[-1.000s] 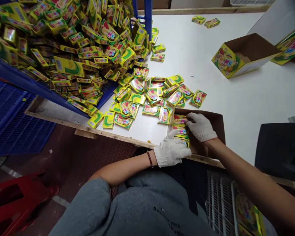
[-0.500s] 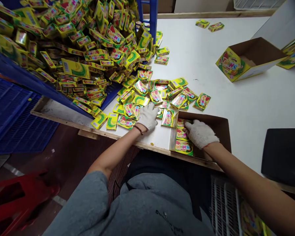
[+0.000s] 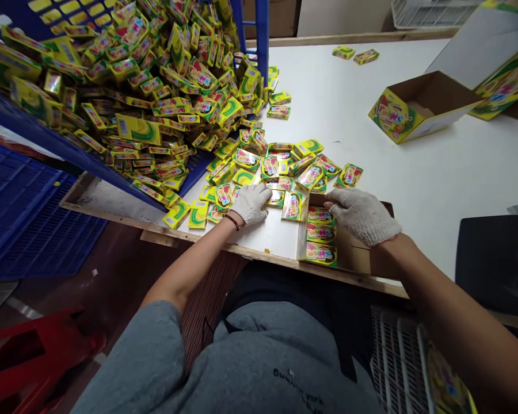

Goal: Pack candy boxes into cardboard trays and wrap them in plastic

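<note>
Both my hands wear white knit gloves. My left hand rests knuckles-up on the loose yellow packets spread over the white table, its fingers curled round one packet at the spread's near edge. My right hand lies palm down over a shallow brown cardboard box at the table's front edge. Its fingers are stretched left and touch the far end of a row of packets stacked along the box's left wall.
A tilted blue crate at the left spills a big heap of the same packets onto the table. An open printed carton lies at the back right with two stray packets beyond. A black object sits right; a red stool stands below left.
My left hand left the box, reached into the loose packets and has drawn back a little toward me. My right hand slid from the row toward the box's far edge.
</note>
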Available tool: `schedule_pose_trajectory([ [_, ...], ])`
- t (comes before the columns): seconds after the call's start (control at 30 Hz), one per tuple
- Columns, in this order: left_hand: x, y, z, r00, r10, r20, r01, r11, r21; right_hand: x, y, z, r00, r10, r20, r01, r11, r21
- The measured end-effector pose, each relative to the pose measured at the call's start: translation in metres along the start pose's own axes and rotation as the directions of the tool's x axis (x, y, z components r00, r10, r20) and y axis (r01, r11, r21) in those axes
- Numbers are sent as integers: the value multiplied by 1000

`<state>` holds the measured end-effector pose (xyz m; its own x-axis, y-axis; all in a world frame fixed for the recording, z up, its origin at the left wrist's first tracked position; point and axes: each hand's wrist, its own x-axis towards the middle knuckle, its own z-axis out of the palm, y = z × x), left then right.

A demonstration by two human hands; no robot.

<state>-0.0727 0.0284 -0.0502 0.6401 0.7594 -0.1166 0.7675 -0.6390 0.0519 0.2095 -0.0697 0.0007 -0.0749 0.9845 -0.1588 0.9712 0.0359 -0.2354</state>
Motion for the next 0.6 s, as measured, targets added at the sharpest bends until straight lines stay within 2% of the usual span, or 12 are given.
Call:
schedule_pose_trajectory([
  [0.13,4,-3,-4,986,-164,30,162,985,51,-1,-3,-1,995,-75,-61,79,994,69],
  [0.2,-1,-7,-8,978,-208,24,207,977,51,-2,-1,-2,994,-68,-82,75,993,86],
  [0.27,-9,-8,-15,965,-263,-14,263,965,14,-3,-3,-7,996,-41,-83,50,993,110],
  [0.33,-17,-2,-24,949,-294,-111,290,956,-50,-6,-9,-16,993,-27,-111,42,990,134],
  [0.4,-24,15,-36,948,-212,-239,194,976,-96,-11,-21,-29,986,-45,-158,66,989,130],
  [0.47,-27,41,-48,942,-26,-334,-4,996,-87,-18,-31,-44,987,-84,-134,94,993,68],
  [0.53,-28,73,-55,914,164,-371,-198,979,-54,-25,-35,-58,992,-129,-5,129,991,-37],
  [0.6,-28,102,-54,885,275,-375,-321,945,-65,-30,-26,-66,976,-146,164,169,976,-134],
])
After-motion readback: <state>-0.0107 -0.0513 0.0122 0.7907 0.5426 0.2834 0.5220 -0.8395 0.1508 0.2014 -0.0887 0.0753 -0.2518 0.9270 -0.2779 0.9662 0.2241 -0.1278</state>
